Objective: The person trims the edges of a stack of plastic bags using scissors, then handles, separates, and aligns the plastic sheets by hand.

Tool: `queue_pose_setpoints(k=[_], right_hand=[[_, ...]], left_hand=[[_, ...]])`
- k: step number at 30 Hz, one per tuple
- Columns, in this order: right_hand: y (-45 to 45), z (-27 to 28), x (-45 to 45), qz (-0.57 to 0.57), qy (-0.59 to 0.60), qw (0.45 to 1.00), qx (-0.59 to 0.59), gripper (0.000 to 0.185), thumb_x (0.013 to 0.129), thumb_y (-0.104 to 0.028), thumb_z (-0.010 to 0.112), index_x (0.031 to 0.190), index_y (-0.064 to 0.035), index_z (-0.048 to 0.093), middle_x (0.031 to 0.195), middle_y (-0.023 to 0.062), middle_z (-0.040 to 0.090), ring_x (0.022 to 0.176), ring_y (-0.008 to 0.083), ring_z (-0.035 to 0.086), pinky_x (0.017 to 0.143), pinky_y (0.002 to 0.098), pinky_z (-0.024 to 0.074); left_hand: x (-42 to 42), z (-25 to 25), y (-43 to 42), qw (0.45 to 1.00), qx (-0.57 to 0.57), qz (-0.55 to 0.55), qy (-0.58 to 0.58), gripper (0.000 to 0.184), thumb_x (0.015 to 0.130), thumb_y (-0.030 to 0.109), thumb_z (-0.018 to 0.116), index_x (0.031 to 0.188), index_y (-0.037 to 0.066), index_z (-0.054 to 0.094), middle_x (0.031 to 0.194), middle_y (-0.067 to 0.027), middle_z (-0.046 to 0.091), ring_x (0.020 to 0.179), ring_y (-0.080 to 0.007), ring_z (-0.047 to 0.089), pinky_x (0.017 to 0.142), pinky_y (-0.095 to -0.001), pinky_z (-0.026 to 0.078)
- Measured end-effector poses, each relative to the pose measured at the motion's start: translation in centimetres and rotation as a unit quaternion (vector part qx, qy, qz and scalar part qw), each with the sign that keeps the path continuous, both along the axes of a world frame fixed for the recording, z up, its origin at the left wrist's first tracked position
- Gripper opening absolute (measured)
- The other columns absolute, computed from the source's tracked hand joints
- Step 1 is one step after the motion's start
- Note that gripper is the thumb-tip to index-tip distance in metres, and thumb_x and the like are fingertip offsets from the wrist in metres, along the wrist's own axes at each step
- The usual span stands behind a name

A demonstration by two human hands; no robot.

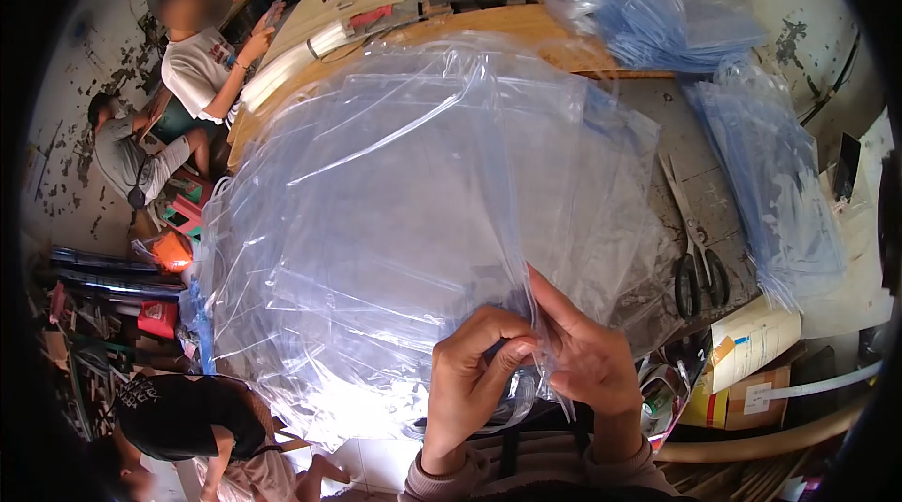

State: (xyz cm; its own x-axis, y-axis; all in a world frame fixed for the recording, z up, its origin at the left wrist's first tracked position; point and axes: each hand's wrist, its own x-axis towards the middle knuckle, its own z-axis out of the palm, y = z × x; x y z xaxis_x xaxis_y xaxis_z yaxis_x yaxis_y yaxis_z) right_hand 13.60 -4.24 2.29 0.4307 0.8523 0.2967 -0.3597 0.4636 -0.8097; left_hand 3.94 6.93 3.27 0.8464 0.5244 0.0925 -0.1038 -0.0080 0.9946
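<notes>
A large heap of clear plastic bags spreads over the table in front of me. At its near edge my left hand pinches the edge of one clear plastic bag between thumb and fingers. Close beside it, my right hand holds the same edge, its index finger stretched along the film and its thumb bent inward. The bag's seam runs up and away from my fingers across the heap. Exactly where the right fingertips grip is partly hidden by the shiny film.
Scissors with black handles lie right of the heap. Bluish plastic bags are stacked at the back right, and more bluish bags hang over the right edge. A cardboard box stands below. Other people are at the left.
</notes>
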Motion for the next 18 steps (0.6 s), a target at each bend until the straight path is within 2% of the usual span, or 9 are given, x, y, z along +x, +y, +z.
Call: queue_pose_setpoints(k=[6, 10, 12, 13, 15, 16, 18], right_hand=[[-0.1, 0.0, 0.0, -0.003, 0.018, 1.0, 0.014, 0.069, 0.085, -0.01, 0.053, 0.137, 0.0139, 0.015, 0.148, 0.0221, 0.014, 0.137, 0.0284, 0.016, 0.111, 0.0402, 0.0133], [-0.3, 0.1, -0.2, -0.02, 0.035, 0.999, 0.032, 0.061, 0.088, -0.009, 0.046, 0.138, 0.0112, 0.018, 0.146, 0.0243, 0.016, 0.137, 0.03, 0.017, 0.111, 0.041, 0.0143], [-0.4, 0.6, -0.9, -0.089, 0.099, 0.991, 0.023, 0.054, 0.087, -0.004, 0.039, 0.138, 0.0077, 0.024, 0.145, 0.0265, 0.019, 0.136, 0.0319, 0.021, 0.11, 0.0416, 0.0179], [-0.5, 0.3, -0.7, -0.093, 0.098, 0.991, 0.023, 0.054, 0.087, -0.004, 0.039, 0.138, 0.0077, 0.024, 0.145, 0.0265, 0.019, 0.136, 0.0319, 0.021, 0.11, 0.0416, 0.0179], [-0.7, -0.3, -0.2, -0.12, -0.01, 0.992, 0.027, 0.05, 0.086, 0.0, 0.036, 0.135, 0.0057, 0.033, 0.142, 0.0266, 0.027, 0.132, 0.0338, 0.029, 0.109, 0.0419, 0.0221], [-1.0, -0.3, -0.1, -0.123, -0.01, 0.992, 0.027, 0.05, 0.086, 0.0, 0.036, 0.135, 0.0057, 0.033, 0.142, 0.0266, 0.027, 0.132, 0.0338, 0.029, 0.109, 0.0419, 0.0221], [-1.3, 0.0, 0.1, -0.134, -0.046, 0.988, -0.065, 0.048, 0.084, 0.001, 0.033, 0.131, 0.0086, 0.038, 0.137, 0.0256, 0.036, 0.129, 0.0346, 0.036, 0.108, 0.0424, 0.0243]], left_hand=[[0.0, -0.1, 0.1, 1.0, -0.006, -0.009, -0.002, 0.006, 0.085, 0.002, 0.06, 0.083, -0.004, 0.059, 0.08, -0.0078, 0.057, 0.073, -0.0119, 0.061, 0.062, -0.0213, 0.049], [0.2, 0.1, 0.0, 1.0, -0.022, -0.006, 0.006, 0.001, 0.084, -0.003, 0.059, 0.084, -0.004, 0.059, 0.081, -0.0077, 0.058, 0.074, -0.0114, 0.061, 0.061, -0.0208, 0.049], [0.0, -0.6, 0.2, 1.0, 0.004, -0.007, 0.0, 0.004, 0.082, -0.006, 0.056, 0.084, -0.004, 0.059, 0.084, -0.0077, 0.059, 0.074, -0.011, 0.06, 0.061, -0.0204, 0.049], [0.1, -0.5, 0.2, 1.0, 0.003, -0.011, 0.0, 0.004, 0.082, -0.006, 0.056, 0.084, -0.004, 0.059, 0.084, -0.0077, 0.059, 0.074, -0.011, 0.06, 0.061, -0.0204, 0.049], [0.1, -0.2, 0.1, 1.0, -0.013, -0.005, 0.003, 0.005, 0.08, -0.006, 0.056, 0.084, -0.005, 0.059, 0.085, -0.008, 0.06, 0.074, -0.0109, 0.059, 0.061, -0.0203, 0.05], [0.1, -0.3, 0.1, 1.0, -0.013, -0.008, 0.002, 0.005, 0.08, -0.006, 0.056, 0.084, -0.005, 0.059, 0.085, -0.008, 0.06, 0.074, -0.0109, 0.059, 0.061, -0.0203, 0.05], [0.0, -0.5, 0.2, 0.999, 0.033, -0.003, 0.008, 0.005, 0.08, -0.006, 0.057, 0.084, -0.005, 0.06, 0.085, -0.0083, 0.061, 0.073, -0.0112, 0.06, 0.061, -0.0204, 0.05]])
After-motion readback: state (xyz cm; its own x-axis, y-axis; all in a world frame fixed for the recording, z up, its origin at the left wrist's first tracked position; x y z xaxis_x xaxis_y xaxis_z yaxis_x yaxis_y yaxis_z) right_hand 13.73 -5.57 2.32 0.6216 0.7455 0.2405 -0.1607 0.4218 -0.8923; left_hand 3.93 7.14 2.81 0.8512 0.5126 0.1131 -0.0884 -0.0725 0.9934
